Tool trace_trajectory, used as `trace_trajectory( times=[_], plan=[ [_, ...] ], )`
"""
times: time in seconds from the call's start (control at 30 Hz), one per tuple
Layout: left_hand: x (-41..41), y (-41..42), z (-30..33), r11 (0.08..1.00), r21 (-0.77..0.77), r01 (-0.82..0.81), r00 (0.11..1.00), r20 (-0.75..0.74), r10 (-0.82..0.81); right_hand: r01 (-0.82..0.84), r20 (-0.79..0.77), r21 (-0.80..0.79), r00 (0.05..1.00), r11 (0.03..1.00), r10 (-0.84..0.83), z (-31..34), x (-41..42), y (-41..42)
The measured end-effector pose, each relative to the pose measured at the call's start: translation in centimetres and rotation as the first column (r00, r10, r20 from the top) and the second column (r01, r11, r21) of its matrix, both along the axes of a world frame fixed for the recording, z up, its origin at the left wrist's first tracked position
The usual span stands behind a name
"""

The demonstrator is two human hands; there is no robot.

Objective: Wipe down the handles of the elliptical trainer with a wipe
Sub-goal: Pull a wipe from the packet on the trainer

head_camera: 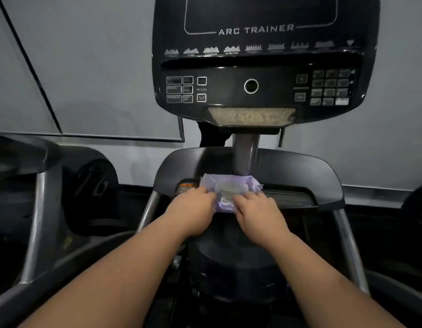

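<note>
Gym: Arc Trainer console [264,67], neighbouring machines [39,185]

A black moulded tray [300,171] spans the trainer below the console, curving down at its left and right ends; a purple pack of wipes [231,188] lies on it at the centre, just in front of the console post [246,155]; an orange-marked label [187,187] sits left of the pack; a ribbed strip [290,197] runs right of it

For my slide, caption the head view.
Both hands, left hand and right hand, grip a purple wipes pack on the trainer's tray.
</note>
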State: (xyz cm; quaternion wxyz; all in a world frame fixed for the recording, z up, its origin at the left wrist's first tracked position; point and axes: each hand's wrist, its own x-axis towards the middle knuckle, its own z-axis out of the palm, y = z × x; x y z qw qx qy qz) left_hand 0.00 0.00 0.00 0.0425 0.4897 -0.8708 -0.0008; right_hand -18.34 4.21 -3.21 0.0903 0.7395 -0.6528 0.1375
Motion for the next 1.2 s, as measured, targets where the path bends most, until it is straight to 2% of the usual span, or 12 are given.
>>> trace_trajectory(
  times=[0.2, 0.3, 0.5, 0.6, 0.63, 0.67, 0.73, 0.77, 0.83, 0.93, 1.03, 1.2],
  plan=[
    [-1.0, -1.4, -3.1, 0.999, -0.004, -0.044, 0.997, 0.067, 0.044, 0.081, -0.037, -0.024, 0.996, 0.996, -0.081, -0.2, 0.6, -2.1],
    [-1.3, -1.9, -3.0, 0.999, -0.011, -0.045, 0.998, 0.038, 0.045, 0.109, 0.026, -0.016, 0.994, 0.994, -0.109, -0.3, 0.5, -2.8],
    [-1.4, -2.0, -2.1, 1.000, -0.002, -0.028, 0.999, 0.024, 0.028, 0.102, 0.210, 0.020, 0.972, 0.995, -0.104, -0.5, 0.8, -3.7],
    [-1.5, -1.8, -1.8, 0.999, 0.016, -0.037, 0.999, 0.002, 0.037, 0.111, 0.442, -0.021, 0.892, 0.994, -0.090, -0.1, 0.9, -3.3],
    [-1.4, -1.6, -1.6, 0.999, 0.018, -0.045, 0.999, -0.023, 0.046, 0.145, 0.565, -0.016, 0.818, 0.989, -0.111, 0.0, 0.8, -3.0],
    [-1.2, -1.4, -1.3, 0.998, 0.018, -0.055, 0.997, -0.049, 0.056, 0.171, 0.703, 0.004, 0.700, 0.985, -0.124, 0.4, 0.8, -2.6],
    [-0.7, -0.7, -0.4, 0.997, 0.003, -0.077, 0.993, -0.085, 0.077, 0.189, 0.923, 0.032, 0.372, 0.981, -0.101, 1.2, 1.2, -1.4],
    [-0.5, -0.2, 0.1, 0.996, -0.008, -0.090, 0.990, -0.106, 0.089, 0.188, 0.978, 0.032, 0.198, 0.982, -0.069, 1.7, 1.4, -0.9],
    [0.2, 1.1, 1.4, 0.994, -0.019, -0.103, 0.983, -0.153, 0.099, 0.178, 0.997, 0.017, -0.073, 0.984, -0.004, 3.1, 1.8, 0.5],
    [1.5, 4.1, 4.3, 0.994, -0.058, -0.092, 0.971, -0.225, 0.077, 0.163, 0.934, -0.025, -0.347, 0.986, 0.081, 5.9, 2.7, 3.1],
    [3.1, 8.0, 8.1, 0.988, -0.142, -0.063, 0.946, -0.325, 0.014, 0.171, 0.813, -0.089, -0.556, 0.981, 0.171, 8.9, 4.6, 6.3],
    [7.5, 15.0, 14.4, 0.894, -0.449, -0.009, 0.890, -0.412, -0.198, 0.081, 0.711, -0.194, -0.676, 0.978, 0.197, 15.3, 10.9, 13.6]
  ],
)
